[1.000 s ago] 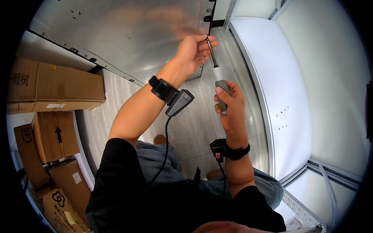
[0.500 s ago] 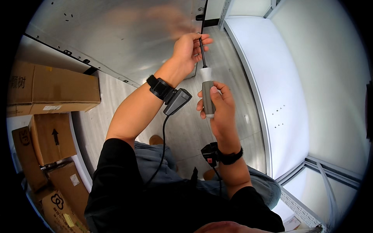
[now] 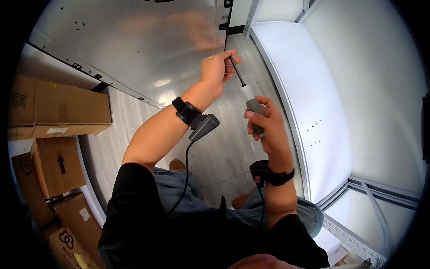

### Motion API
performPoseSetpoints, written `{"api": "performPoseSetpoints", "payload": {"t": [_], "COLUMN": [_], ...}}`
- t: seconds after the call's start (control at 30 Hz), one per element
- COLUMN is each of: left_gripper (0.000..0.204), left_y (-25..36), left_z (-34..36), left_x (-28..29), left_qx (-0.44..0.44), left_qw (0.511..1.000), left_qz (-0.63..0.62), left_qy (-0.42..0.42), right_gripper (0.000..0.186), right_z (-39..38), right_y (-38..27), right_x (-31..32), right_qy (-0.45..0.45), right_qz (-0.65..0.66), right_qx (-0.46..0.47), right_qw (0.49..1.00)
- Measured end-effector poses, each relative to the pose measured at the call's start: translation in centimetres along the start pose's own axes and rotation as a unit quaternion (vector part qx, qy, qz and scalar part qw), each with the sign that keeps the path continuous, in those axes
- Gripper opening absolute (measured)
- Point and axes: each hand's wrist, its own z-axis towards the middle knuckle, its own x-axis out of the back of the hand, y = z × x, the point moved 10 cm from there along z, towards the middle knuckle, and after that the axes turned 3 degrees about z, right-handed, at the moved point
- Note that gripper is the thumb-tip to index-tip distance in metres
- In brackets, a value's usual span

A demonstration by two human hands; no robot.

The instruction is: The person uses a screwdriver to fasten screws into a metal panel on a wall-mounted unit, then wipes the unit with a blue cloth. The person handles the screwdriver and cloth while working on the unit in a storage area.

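My right hand [image 3: 267, 120] is wrapped around the grey handle of a screwdriver [image 3: 254, 106] with a white collar and a dark shaft. The shaft slants up and left to my left hand [image 3: 217, 68], whose thumb and forefinger pinch around its tip. The other left fingers are loosely spread behind. Whether a small screw sits at the tip is hidden by the fingers. Beside my left hand stands a large shiny metal panel [image 3: 148, 54], with small holes and fittings along its edges. The screwdriver's tip is just off the panel's right edge.
Stacked cardboard boxes [image 3: 71, 107] stand at the left. To the right runs a white shelf [image 3: 309, 98] with several tiny screws [image 3: 314, 126] on it, framed by metal uprights. A wood-look floor [image 3: 219, 148] lies below. Cables hang from the devices strapped to my wrists.
My right hand has swung right, so the screwdriver now leans more. My left fingers and the tip have moved slightly nearer to me, away from the panel's edge.
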Motion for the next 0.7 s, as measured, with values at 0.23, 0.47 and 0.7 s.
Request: {"api": "performPoseSetpoints", "payload": {"t": [0.23,0.47,0.7], "left_gripper": [0.027,0.026,0.023], "left_y": [-0.6,-6.2,-22.5], "left_z": [-0.9,-3.1,-3.1], "left_x": [-7.7,-18.8,-30.3], "left_qx": [-0.002,-0.007,-0.060], "left_qw": [0.991,0.936,0.824], "left_qz": [-0.015,0.161,0.394], "left_qy": [-0.135,-0.313,-0.403], "right_gripper": [0.038,0.036,0.037], "right_z": [-1.4,-9.1,-14.0], "right_y": [-8.9,-20.1,-11.7], "right_x": [7.5,21.4,39.0], "right_qy": [0.012,0.087,0.148], "right_qz": [-0.155,-0.426,-0.387], "right_qx": [-0.034,0.010,-0.026], "right_qw": [0.987,0.900,0.910]}}
